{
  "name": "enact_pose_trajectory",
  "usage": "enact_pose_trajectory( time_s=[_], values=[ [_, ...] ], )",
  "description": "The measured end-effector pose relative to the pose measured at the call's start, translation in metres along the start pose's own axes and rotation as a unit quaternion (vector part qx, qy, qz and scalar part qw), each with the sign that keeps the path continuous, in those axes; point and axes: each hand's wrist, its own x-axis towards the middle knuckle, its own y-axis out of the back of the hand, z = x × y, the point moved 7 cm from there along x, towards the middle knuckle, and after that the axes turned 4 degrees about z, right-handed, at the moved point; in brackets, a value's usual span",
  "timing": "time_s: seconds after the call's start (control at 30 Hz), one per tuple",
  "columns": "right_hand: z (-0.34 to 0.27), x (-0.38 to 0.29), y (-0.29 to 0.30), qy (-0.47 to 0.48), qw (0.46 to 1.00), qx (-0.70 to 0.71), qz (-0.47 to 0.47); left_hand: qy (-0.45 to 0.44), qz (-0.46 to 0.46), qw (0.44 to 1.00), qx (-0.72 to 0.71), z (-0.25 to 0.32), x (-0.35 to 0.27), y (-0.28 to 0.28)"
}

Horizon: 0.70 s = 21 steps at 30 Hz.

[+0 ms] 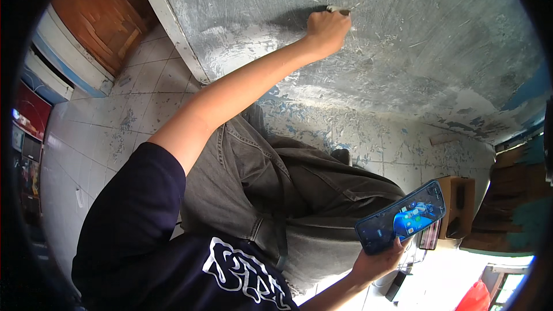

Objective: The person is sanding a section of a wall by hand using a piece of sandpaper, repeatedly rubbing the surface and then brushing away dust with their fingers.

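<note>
My left hand (329,30) is closed in a fist against the grey, scraped wall (410,39). Gripped in it is a small flat tool (338,9), perhaps a scraper; the fingers hide most of it, and its pale edge meets the wall. Scratches and curled bits of coating show around that spot. Low on the right, my right hand (382,259) holds a smartphone (399,220) in a blue case, its screen lit and facing up. The thumb rests along the phone's edge. Below the wall, flakes of white and blue paint (319,129) are strewn over the floor tiles.
My legs in dark grey trousers (302,181) are folded on the tiled floor (86,134). Beyond the phone stand a cardboard box (470,207) and worn wooden furniture (497,211). A red bag (473,297) is at lower right. A brown wooden door (99,13) is at upper left.
</note>
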Motion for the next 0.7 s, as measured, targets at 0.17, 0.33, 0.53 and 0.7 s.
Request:
enact_pose_trajectory(
  time_s=[0.17, 0.33, 0.53, 0.7],
  values=[
    [-0.007, -0.005, 0.001, 0.039, 0.998, -0.049, 0.029, -0.013, -0.038, 0.999, -0.002, -0.014, -0.020, -0.026],
    [-0.008, -0.008, 0.002, 0.038, 0.993, -0.097, 0.050, 0.061, -0.071, 0.995, -0.020, -0.044, -0.023, -0.007],
    [-0.006, -0.008, 0.007, 0.051, 0.993, -0.105, 0.033, 0.103, -0.049, 0.992, -0.045, -0.060, -0.023, 0.017],
    [-0.004, -0.012, -0.005, 0.067, 0.986, -0.145, 0.037, 0.063, 0.024, 0.998, 0.004, -0.058, -0.029, 0.011]
  ],
)
